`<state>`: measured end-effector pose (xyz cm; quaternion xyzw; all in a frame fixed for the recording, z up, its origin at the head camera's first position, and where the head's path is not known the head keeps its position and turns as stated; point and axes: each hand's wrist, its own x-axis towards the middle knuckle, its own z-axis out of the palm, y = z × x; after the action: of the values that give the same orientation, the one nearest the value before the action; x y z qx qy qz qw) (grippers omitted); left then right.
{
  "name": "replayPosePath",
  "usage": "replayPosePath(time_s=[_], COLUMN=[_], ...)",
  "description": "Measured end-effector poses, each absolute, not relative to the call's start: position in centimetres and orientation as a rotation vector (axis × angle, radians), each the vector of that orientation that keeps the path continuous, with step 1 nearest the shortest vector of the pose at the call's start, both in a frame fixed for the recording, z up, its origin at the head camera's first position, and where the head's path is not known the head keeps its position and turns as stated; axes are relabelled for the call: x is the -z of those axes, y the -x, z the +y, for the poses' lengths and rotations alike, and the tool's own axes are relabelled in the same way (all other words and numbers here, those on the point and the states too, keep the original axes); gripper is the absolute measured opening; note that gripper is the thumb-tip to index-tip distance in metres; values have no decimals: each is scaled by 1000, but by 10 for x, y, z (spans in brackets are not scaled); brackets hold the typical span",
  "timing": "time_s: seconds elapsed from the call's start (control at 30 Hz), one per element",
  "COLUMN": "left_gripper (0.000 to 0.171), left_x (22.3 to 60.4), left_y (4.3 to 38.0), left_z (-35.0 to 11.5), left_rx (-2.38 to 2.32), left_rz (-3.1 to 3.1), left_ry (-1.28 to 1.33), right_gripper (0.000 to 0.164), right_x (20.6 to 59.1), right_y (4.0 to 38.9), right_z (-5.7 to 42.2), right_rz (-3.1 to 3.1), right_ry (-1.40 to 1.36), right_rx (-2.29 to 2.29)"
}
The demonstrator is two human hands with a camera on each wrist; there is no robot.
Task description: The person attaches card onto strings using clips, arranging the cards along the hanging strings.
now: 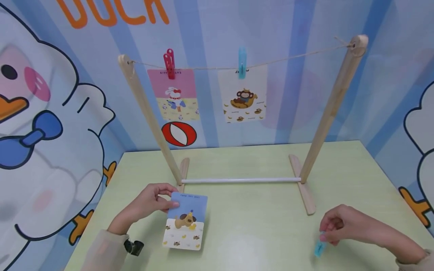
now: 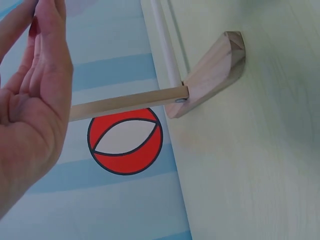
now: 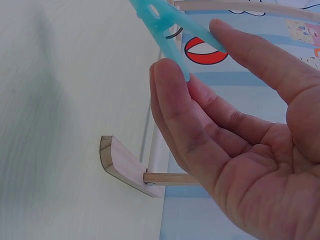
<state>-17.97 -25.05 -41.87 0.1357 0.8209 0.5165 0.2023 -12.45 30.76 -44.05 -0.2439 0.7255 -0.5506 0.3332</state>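
My left hand pinches the upper left corner of a blue and white card with a puppy on it, held over the table near the rack's left foot. In the left wrist view that hand shows its palm side; the card is out of that view. At the right, my right hand holds a light blue clothespin by its handles. Up close in the right wrist view, the clothespin sits between thumb and fingertips.
A wooden rack carries a string. A red clothespin holds a pink rabbit card on it; a blue clothespin holds a monkey card. A white rod joins the rack's feet. Printed walls stand around the table.
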Motion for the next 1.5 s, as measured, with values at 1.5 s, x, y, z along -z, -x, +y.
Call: replayPosePath(time_s=[1.5], left_gripper=[37], left_x=[386], left_y=[206], left_z=[-184], left_rx=[-1602], left_rz=[2262], left_ry=[-529], right_gripper=[21], right_x=[404], right_y=[143], right_z=[309], right_rz=[2121], right_ry=[588], right_rx=[1325])
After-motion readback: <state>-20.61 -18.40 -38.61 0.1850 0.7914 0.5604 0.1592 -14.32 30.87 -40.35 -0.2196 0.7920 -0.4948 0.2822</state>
